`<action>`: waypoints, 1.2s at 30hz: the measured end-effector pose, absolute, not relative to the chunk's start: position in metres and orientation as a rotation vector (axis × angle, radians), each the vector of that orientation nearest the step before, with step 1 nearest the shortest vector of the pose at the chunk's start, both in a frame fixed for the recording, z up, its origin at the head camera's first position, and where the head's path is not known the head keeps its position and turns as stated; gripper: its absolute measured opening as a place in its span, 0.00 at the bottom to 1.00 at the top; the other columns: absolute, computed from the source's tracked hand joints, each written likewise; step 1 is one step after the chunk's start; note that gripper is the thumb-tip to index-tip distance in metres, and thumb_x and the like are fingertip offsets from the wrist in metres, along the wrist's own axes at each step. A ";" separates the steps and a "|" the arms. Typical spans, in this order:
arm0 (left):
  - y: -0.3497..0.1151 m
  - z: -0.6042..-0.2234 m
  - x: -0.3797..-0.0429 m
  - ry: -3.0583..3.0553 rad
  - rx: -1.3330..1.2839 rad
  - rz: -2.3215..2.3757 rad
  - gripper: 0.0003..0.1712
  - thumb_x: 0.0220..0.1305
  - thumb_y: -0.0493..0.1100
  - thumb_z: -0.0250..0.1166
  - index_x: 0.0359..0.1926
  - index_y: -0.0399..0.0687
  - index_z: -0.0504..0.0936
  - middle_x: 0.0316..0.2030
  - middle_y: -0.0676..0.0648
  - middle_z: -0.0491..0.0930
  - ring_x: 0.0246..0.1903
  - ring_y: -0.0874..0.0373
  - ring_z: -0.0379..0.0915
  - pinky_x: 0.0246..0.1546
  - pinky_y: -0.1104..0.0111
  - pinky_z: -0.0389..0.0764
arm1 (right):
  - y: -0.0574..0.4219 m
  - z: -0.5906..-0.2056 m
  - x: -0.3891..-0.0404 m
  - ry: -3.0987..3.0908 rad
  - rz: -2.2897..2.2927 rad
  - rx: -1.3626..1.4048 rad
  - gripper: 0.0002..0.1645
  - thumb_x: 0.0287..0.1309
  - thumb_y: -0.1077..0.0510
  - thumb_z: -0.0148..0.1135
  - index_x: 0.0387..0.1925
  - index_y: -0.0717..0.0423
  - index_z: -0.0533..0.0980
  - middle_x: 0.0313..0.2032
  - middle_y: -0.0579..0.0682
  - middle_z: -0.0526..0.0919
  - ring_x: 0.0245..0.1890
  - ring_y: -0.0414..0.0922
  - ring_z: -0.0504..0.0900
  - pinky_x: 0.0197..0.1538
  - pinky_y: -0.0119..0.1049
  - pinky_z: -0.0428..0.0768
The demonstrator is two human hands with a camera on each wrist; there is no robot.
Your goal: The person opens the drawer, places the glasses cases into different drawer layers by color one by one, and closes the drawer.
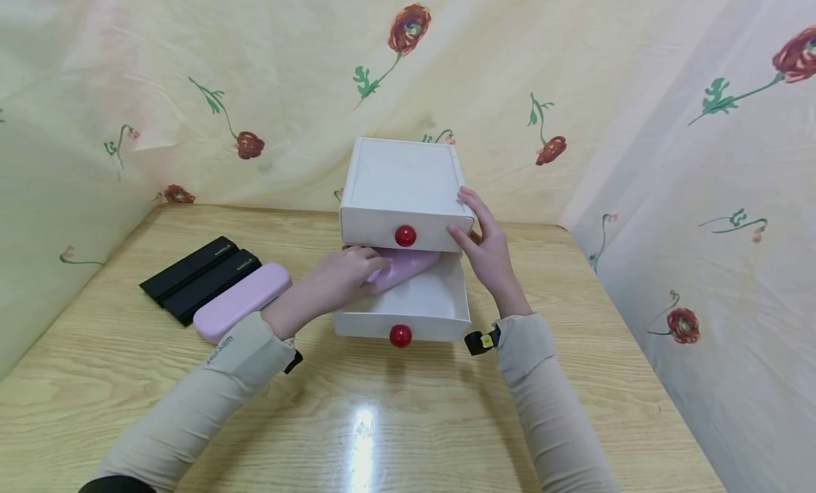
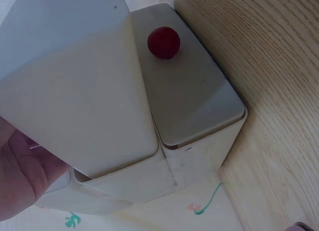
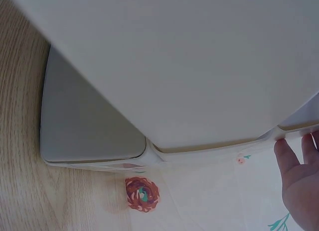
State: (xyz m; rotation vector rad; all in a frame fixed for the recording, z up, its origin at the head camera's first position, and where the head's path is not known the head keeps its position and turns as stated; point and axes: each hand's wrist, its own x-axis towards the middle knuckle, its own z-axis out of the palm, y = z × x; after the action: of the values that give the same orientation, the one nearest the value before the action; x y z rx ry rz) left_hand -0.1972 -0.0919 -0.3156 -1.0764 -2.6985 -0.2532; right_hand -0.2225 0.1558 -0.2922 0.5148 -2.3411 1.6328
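Our left sleeve point(image 1: 194, 401) overlaps a pink case point(image 1: 241, 301); our left hand point(image 1: 336, 280) grips a lilac case point(image 1: 404, 268) in the open drawer point(image 1: 436, 295); our right hand point(image 1: 489, 252), fingers apart, touches the overhanging cabinet point(image 1: 408, 178); black cases point(image 1: 213, 286) lie alongside.

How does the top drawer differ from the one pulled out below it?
The top drawer is shut, while the drawer below is pulled out. The drawer below shows a pink object inside; the top drawer's inside is hidden. Both are white with a round red knob.
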 end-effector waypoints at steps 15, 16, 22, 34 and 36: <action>-0.104 -0.309 -0.187 -2.602 -1.059 -0.425 0.18 0.60 0.39 0.68 0.51 0.40 0.82 0.45 0.41 0.84 0.44 0.49 0.83 0.43 0.61 0.85 | 0.167 -0.316 -0.246 -2.318 1.626 0.527 0.33 0.65 0.57 0.60 0.70 0.48 0.63 0.73 0.41 0.59 0.75 0.41 0.53 0.69 0.56 0.65; -0.105 -0.309 -0.186 -2.595 -1.058 -0.438 0.18 0.59 0.39 0.69 0.51 0.40 0.82 0.44 0.42 0.84 0.43 0.49 0.83 0.43 0.61 0.85 | 0.167 -0.316 -0.246 -2.319 1.626 0.526 0.33 0.65 0.57 0.60 0.70 0.48 0.63 0.73 0.41 0.59 0.75 0.41 0.53 0.70 0.56 0.65; -0.117 -0.309 -0.181 -2.576 -1.051 -0.499 0.23 0.56 0.39 0.71 0.54 0.39 0.80 0.44 0.43 0.84 0.38 0.52 0.82 0.38 0.63 0.84 | 0.161 -0.303 -0.233 -2.336 1.632 0.521 0.33 0.65 0.61 0.58 0.70 0.57 0.62 0.74 0.49 0.58 0.76 0.47 0.52 0.70 0.57 0.64; -0.136 -0.312 -0.172 -2.529 -0.950 -0.466 0.25 0.57 0.41 0.71 0.57 0.42 0.79 0.49 0.40 0.83 0.44 0.46 0.83 0.37 0.57 0.85 | 0.157 -0.295 -0.224 -2.338 1.637 0.526 0.33 0.66 0.61 0.58 0.70 0.58 0.61 0.74 0.50 0.57 0.76 0.48 0.52 0.70 0.56 0.64; -0.138 -0.314 -0.171 -2.535 -0.930 -0.464 0.24 0.58 0.42 0.70 0.56 0.43 0.79 0.49 0.40 0.84 0.44 0.46 0.83 0.35 0.57 0.85 | 0.157 -0.296 -0.225 -2.335 1.643 0.527 0.33 0.66 0.61 0.58 0.70 0.58 0.61 0.74 0.50 0.57 0.76 0.48 0.52 0.70 0.56 0.64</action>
State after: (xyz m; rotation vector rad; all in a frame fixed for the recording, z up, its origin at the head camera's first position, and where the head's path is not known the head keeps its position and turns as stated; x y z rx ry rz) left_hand -0.1709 -0.1377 -0.3135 -0.9300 -2.5352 -0.4636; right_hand -0.2248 0.1570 -0.2960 0.5266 -2.3346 1.6429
